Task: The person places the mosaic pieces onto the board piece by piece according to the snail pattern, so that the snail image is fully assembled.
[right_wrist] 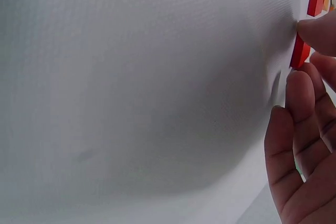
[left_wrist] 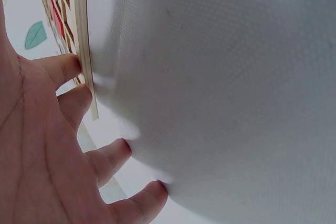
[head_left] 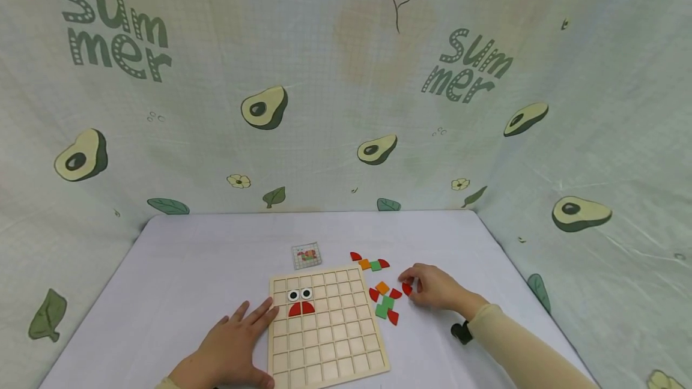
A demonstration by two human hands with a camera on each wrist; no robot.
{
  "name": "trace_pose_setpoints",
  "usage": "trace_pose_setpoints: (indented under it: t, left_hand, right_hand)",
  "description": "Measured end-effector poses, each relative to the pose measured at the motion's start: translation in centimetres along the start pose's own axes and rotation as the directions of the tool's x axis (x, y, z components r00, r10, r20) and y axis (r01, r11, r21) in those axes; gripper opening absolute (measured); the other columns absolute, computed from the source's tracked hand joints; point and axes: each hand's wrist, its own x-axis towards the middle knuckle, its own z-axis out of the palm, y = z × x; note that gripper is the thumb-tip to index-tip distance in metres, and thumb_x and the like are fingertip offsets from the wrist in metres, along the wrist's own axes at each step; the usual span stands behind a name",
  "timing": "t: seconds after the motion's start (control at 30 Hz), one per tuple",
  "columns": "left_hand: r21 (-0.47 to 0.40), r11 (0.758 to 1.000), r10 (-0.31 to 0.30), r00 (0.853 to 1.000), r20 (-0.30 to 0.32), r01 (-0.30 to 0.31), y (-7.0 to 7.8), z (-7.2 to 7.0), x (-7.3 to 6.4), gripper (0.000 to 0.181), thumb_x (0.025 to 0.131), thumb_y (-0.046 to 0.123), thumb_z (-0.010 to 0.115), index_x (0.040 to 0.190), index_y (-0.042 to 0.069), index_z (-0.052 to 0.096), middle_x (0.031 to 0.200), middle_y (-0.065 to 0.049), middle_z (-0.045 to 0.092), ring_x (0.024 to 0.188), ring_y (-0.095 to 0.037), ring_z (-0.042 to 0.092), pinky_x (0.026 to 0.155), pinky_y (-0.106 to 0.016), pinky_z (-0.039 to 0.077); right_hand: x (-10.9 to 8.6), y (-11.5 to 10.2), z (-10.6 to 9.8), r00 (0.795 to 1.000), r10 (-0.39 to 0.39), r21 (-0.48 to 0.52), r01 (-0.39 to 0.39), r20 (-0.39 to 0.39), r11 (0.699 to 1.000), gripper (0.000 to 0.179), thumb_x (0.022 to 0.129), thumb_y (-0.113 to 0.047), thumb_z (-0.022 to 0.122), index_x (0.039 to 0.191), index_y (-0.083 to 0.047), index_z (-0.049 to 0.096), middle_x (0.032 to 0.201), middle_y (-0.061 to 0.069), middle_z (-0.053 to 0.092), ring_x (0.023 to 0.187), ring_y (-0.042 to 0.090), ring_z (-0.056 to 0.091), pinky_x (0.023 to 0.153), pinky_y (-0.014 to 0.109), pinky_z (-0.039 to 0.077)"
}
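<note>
My left hand [head_left: 229, 344] lies with its fingers spread at the left edge of a wooden grid board [head_left: 346, 332]. In the left wrist view, two fingertips touch the board's side [left_wrist: 83, 35] while the other two rest on the cloth. On the board, two black-and-white eye tiles [head_left: 300, 295] sit above two red quarter-circle tiles [head_left: 301, 308] placed side by side. Right of the board, my right hand [head_left: 435, 287] pinches a red quarter-circle tile [head_left: 407, 289] between thumb and finger, low at the tabletop. That tile [right_wrist: 300, 51] shows partly behind the thumb in the right wrist view.
Loose red, green and orange tiles [head_left: 387, 302] lie between the board and my right hand. Another small group, including an orange square [head_left: 364, 264], lies behind them. A picture card [head_left: 306, 255] lies beyond the board on the white tabletop [head_left: 216, 257]. Printed cloth [head_left: 313, 47] hangs behind.
</note>
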Motion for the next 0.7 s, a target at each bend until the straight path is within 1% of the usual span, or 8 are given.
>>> trace_pose_setpoints:
  t: [0.23, 0.33, 0.47, 0.57, 0.7]
  left_hand:
    - [0.004, 1.0, 0.001, 1.0, 0.005, -0.001, 0.1, -0.1, 0.1, 0.129, 0.046, 0.088, 0.071, 0.151, 0.018, 0.045, 0.16, 0.0, 0.033, 0.138, -0.05, 0.033, 0.094, -0.074, 0.037]
    - [0.001, 1.0, 0.001, 1.0, 0.006, -0.001, 0.1, -0.2, 0.0, 0.129, 0.045, 0.088, 0.071, 0.151, 0.018, 0.045, 0.16, 0.0, 0.033, 0.138, -0.05, 0.033, 0.094, -0.074, 0.037]
    - [-0.001, 1.0, 0.007, 1.0, -0.002, -0.007, 0.1, -0.2, -0.1, 0.129, 0.046, 0.088, 0.071, 0.151, 0.017, 0.045, 0.16, 0.0, 0.033, 0.138, -0.05, 0.033, 0.095, -0.074, 0.037]
    - [-0.004, 1.0, 0.01, 1.0, -0.005, -0.01, 0.1, -0.3, -0.1, 0.129, 0.046, 0.087, 0.072, 0.151, 0.017, 0.045, 0.16, 0.0, 0.034, 0.138, -0.05, 0.033, 0.095, -0.074, 0.036]
    - [-0.014, 1.0, 0.005, 1.0, 0.004, -0.004, 0.1, -0.3, 0.0, 0.129, 0.046, 0.087, 0.072, 0.151, 0.017, 0.045, 0.16, 0.0, 0.034, 0.138, -0.05, 0.032, 0.095, -0.074, 0.035]
  right_hand:
    - [-0.1, 0.2, 0.1, 1.0, 0.002, -0.013, -0.003, -0.005, 1.0, 0.03, 0.083, -0.015, 0.081, 0.112, -0.019, 0.073, 0.092, -0.01, 0.058, 0.075, 0.01, 0.051, 0.064, 0.025, 0.047]
    - [0.1, 0.4, 0.1, 1.0, 0.011, -0.035, -0.011, -0.015, 0.999, 0.025, 0.083, -0.019, 0.081, 0.107, -0.02, 0.074, 0.088, -0.011, 0.057, 0.075, 0.01, 0.05, 0.065, 0.026, 0.048]
    - [0.3, 0.7, 0.3, 0.998, 0.037, -0.081, -0.041, -0.053, 0.996, 0.02, 0.083, -0.028, 0.083, 0.099, -0.024, 0.073, 0.083, -0.013, 0.056, 0.075, 0.008, 0.05, 0.067, 0.026, 0.048]
    - [0.4, 1.0, 0.4, 0.996, 0.062, -0.081, -0.067, -0.069, 0.994, 0.019, 0.082, -0.03, 0.083, 0.097, -0.026, 0.072, 0.086, -0.014, 0.056, 0.075, 0.008, 0.05, 0.068, 0.026, 0.049]
    - [0.3, 1.2, 0.4, 0.995, 0.076, -0.048, -0.079, -0.061, 0.996, 0.02, 0.083, -0.026, 0.083, 0.1, -0.028, 0.073, 0.096, -0.013, 0.057, 0.077, 0.008, 0.051, 0.069, 0.025, 0.05]
